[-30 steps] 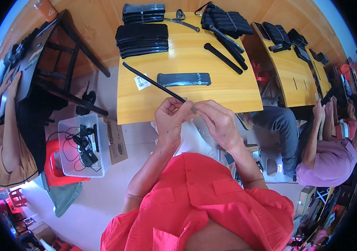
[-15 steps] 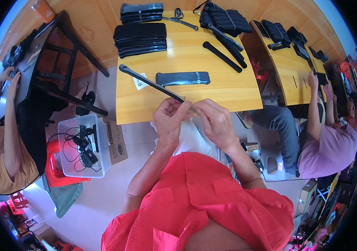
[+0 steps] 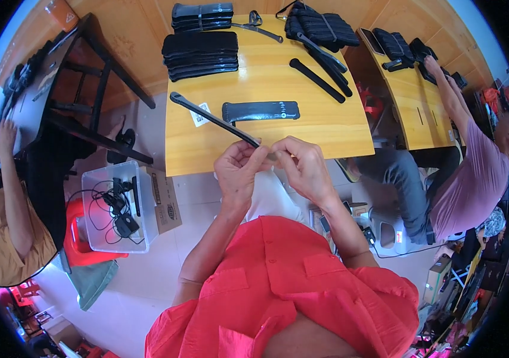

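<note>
A long, narrow black strap (image 3: pixel 207 119) with a rounded far end slants up and left over the table's front edge. My left hand (image 3: pixel 236 173) is closed round its near part, thumb pressed against the fingers. Close beside it, my right hand (image 3: pixel 305 170) pinches at the strap's near end, which the fingers mostly hide. Beyond the hands, a flat, glossy black sleeve (image 3: pixel 254 111) lies on the yellow wooden table (image 3: pixel 195 156). A white printed label (image 3: pixel 205 108) lies partly beneath the strap in view.
At the back left stand a stack of black sleeves (image 3: pixel 201 53) and a tied bundle (image 3: pixel 202 17). Loose black straps (image 3: pixel 317 80) and a black bundle (image 3: pixel 320 27) lie back right. A clear bin of cables (image 3: pixel 93 221) stands left; people work at both sides.
My right hand has shifted slightly left and up, closer to my left. The person at right now reaches farther across their table; the person at left has drawn their hands nearer.
</note>
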The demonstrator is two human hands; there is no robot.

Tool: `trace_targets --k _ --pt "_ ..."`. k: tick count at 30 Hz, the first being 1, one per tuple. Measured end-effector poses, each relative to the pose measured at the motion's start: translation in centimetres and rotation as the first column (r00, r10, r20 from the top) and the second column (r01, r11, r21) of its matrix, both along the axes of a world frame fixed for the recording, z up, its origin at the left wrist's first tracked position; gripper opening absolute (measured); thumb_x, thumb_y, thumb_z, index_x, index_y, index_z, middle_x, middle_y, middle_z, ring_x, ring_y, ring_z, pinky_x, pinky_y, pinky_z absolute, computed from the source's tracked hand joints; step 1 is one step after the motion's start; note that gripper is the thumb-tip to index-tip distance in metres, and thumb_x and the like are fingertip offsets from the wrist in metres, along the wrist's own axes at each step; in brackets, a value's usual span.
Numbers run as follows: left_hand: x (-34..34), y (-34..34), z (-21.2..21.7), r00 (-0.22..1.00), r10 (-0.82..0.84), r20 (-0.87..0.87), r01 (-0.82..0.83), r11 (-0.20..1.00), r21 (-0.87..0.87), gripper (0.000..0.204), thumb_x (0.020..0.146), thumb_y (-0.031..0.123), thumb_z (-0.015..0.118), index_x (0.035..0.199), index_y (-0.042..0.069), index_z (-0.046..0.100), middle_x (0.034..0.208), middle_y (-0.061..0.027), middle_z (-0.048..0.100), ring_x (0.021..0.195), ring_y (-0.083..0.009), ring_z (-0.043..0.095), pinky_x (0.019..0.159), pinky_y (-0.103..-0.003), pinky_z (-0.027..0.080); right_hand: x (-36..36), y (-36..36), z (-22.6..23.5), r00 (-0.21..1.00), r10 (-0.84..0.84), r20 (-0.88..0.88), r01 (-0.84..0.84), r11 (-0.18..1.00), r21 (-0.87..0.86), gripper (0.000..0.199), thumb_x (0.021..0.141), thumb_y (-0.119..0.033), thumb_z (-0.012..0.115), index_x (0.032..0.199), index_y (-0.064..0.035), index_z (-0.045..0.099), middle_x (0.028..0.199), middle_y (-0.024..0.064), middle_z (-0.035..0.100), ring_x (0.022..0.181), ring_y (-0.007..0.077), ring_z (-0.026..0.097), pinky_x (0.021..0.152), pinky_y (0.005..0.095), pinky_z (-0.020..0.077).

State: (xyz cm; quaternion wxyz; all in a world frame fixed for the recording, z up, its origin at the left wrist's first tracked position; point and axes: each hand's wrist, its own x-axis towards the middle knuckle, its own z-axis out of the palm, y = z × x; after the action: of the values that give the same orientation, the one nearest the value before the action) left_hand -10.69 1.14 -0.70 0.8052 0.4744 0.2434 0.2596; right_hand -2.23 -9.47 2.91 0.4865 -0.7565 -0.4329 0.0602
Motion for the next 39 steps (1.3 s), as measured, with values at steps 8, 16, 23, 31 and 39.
trace_targets --k 8,16,23,31,39 --pt "0.0 0.0 0.4 0.995 0.098 0.025 -0.100 0.990 0.095 0.021 0.079 0.003 0.068 0.096 -0.005 0.059 0.079 -0.0070 0.062 0.069 -0.0097 0.060 0.061 -0.021 0.051 -1.4 0.3 -1.0 0.955 -0.047 0.293 0.040 0.999 0.028 0.015 0.074 0.005 0.056 0.088 0.0001 0.057 0.075 0.0144 0.056 0.066 0.0326 0.059 0.055 0.0383 0.0475" --pt "-0.8 0.8 1.3 1.000 0.003 0.003 -0.003 1.000 0.004 0.021 0.080 0.004 0.067 0.097 -0.004 0.059 0.079 -0.0062 0.062 0.068 -0.0092 0.060 0.060 -0.021 0.052 -0.1 -0.6 -0.2 0.988 0.143 0.052 -0.146 0.988 0.053 0.015 0.076 0.003 0.060 0.090 0.0024 0.064 0.075 0.0143 0.060 0.064 0.0282 0.061 0.054 0.0307 0.0478" --pt "-0.8 0.6 0.9 0.998 -0.053 -0.026 0.053 0.999 -0.007 0.020 0.084 0.009 0.063 0.100 -0.002 0.060 0.080 -0.0074 0.063 0.069 -0.0124 0.063 0.061 -0.023 0.054 -0.2 -1.2 0.2 0.957 0.111 -0.267 -0.099 0.993 0.059 0.013 0.078 -0.004 0.065 0.090 0.0016 0.065 0.075 0.0090 0.063 0.065 0.0124 0.061 0.055 0.0233 0.0481" --pt "-1.2 0.9 1.2 0.987 -0.156 -0.022 0.153 0.983 -0.102 0.022 0.080 0.010 0.068 0.097 -0.003 0.061 0.080 -0.0073 0.063 0.064 -0.0110 0.062 0.057 -0.022 0.053 1.2 -1.6 -0.6 0.611 0.223 -0.760 -0.150 0.975 0.165 0.015 0.078 -0.004 0.067 0.090 0.0037 0.062 0.073 0.0092 0.064 0.066 0.0132 0.063 0.063 0.0228 0.0513" --pt "-1.1 1.2 1.3 0.978 -0.201 -0.053 0.197 0.978 -0.073 0.024 0.080 0.010 0.068 0.098 -0.004 0.060 0.080 -0.0078 0.063 0.065 -0.0118 0.063 0.058 -0.022 0.053 1.9 -1.6 -0.9 0.509 0.249 -0.824 -0.171 0.967 0.187 0.015 0.079 -0.008 0.067 0.088 0.0013 0.061 0.074 0.0082 0.064 0.067 0.0155 0.065 0.062 0.0251 0.0535"
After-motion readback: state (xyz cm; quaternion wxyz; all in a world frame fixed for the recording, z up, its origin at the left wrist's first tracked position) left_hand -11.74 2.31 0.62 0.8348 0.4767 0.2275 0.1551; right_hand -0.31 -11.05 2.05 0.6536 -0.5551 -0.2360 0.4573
